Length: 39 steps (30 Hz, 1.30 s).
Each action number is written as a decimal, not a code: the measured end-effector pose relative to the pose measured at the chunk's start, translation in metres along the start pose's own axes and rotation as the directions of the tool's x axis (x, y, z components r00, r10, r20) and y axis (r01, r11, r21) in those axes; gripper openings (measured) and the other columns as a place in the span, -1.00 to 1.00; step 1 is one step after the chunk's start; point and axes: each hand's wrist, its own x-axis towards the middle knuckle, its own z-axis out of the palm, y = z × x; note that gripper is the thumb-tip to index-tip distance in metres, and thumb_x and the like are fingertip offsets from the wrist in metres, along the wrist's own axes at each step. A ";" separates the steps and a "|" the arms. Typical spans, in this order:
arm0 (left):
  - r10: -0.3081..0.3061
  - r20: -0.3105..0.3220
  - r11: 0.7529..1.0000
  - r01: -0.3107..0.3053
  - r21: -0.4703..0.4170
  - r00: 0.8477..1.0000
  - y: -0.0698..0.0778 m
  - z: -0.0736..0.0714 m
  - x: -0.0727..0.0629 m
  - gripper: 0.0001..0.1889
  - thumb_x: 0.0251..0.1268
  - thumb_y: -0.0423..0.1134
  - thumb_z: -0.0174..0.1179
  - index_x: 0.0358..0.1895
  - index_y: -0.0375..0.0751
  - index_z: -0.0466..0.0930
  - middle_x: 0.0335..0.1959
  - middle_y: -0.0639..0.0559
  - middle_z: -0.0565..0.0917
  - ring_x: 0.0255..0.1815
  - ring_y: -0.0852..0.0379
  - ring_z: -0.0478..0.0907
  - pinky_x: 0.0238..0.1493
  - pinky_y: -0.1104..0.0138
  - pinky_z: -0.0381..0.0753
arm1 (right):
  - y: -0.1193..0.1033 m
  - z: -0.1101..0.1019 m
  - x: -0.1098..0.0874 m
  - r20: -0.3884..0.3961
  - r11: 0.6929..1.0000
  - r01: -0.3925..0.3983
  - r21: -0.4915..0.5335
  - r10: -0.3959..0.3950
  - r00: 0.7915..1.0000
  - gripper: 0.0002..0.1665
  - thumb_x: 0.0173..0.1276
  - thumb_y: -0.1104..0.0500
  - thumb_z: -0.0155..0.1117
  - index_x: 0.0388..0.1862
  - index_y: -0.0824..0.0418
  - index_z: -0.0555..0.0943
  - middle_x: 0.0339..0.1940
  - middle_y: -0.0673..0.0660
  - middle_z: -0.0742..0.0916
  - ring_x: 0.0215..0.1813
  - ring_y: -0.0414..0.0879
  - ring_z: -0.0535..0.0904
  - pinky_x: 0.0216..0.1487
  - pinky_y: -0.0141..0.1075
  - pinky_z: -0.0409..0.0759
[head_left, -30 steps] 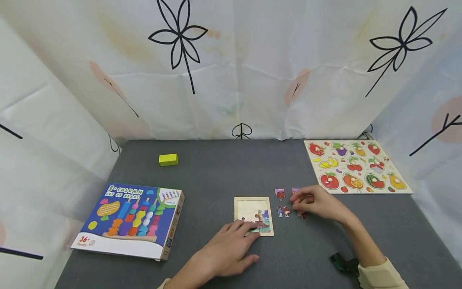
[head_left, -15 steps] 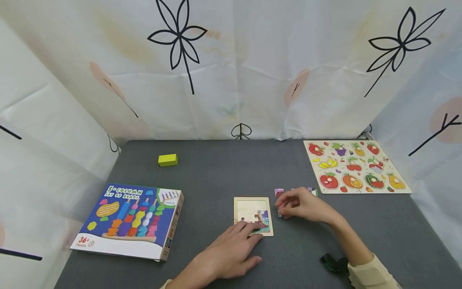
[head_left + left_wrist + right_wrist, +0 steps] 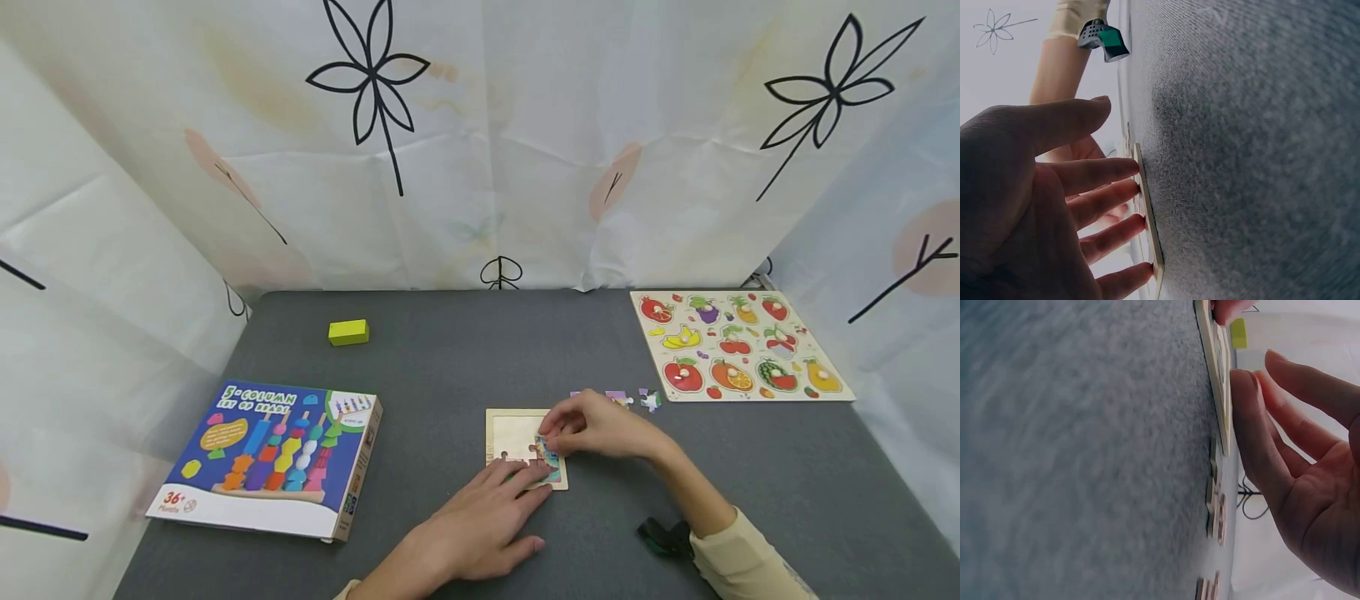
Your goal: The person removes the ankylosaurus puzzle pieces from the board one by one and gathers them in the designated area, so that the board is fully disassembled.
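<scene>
A small wooden jigsaw tray [image 3: 491,427] lies on the table, with several joined pieces [image 3: 553,461] in its lower right part. My left hand [image 3: 480,525] rests flat-fingered on its near side; in the left wrist view the fingertips [image 3: 1135,167] touch the tray's rim. My right hand [image 3: 607,427] is over the tray's right side, thumb and fingertips pinched together on a puzzle piece that the fingers mostly hide. Loose puzzle pieces [image 3: 650,401] lie just behind this hand, and the right wrist view shows several in a row [image 3: 1211,509] past the tray's edge.
A blue bead-set box [image 3: 262,458] lies at the left. A yellow-green block [image 3: 348,332] stands at the back left, and a fruit peg board [image 3: 738,346] at the back right. White patterned cloth [image 3: 480,150] hangs round the grey table.
My right hand has moved left from the loose pieces to the tray, bringing a puzzle piece. The left hand has stayed on the tray's near side, shifting only slightly.
</scene>
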 end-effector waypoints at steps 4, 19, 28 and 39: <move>0.000 0.002 1.000 0.000 0.007 1.000 0.000 0.001 0.000 -0.42 0.59 0.19 0.22 0.49 -0.02 0.56 0.63 0.12 0.44 0.56 0.07 0.40 0.63 0.13 0.43 | -0.002 0.002 0.006 0.010 0.998 -0.010 -0.056 0.011 1.000 -0.81 0.47 0.28 0.46 -0.03 0.36 0.79 -0.30 0.13 0.83 -0.32 -0.29 0.67 -0.23 -0.44 0.69; -0.006 0.018 1.000 0.006 -0.001 1.000 0.000 0.001 -0.001 -0.41 0.59 0.19 0.22 0.51 0.00 0.54 0.65 0.13 0.42 0.57 0.07 0.39 0.63 0.14 0.42 | -0.007 0.007 0.012 -0.040 0.988 -0.043 -0.146 0.037 0.998 -0.95 0.40 0.31 0.50 -0.19 0.28 0.80 -0.43 0.01 0.78 -0.42 -0.33 0.60 -0.35 -0.44 0.62; -0.017 0.067 0.999 0.020 -0.042 0.998 -0.001 0.001 0.001 -0.41 0.63 0.19 0.18 0.54 0.02 0.52 0.69 0.15 0.38 0.60 0.07 0.36 0.66 0.12 0.40 | -0.009 0.005 0.008 -0.054 0.985 -0.022 -0.173 0.012 0.998 -0.95 0.41 0.29 0.53 -0.17 0.22 0.82 -0.34 0.03 0.84 -0.33 -0.33 0.64 -0.24 -0.42 0.66; -0.017 0.041 0.999 0.018 -0.033 0.999 0.000 0.001 0.000 -0.42 0.60 0.18 0.21 0.52 0.01 0.54 0.66 0.13 0.41 0.58 0.06 0.39 0.64 0.11 0.42 | -0.010 0.005 0.001 -0.060 0.986 0.017 -0.164 -0.028 0.998 -0.89 0.41 0.34 0.50 -0.12 0.20 0.84 -0.27 0.06 0.86 -0.30 -0.33 0.64 -0.17 -0.41 0.72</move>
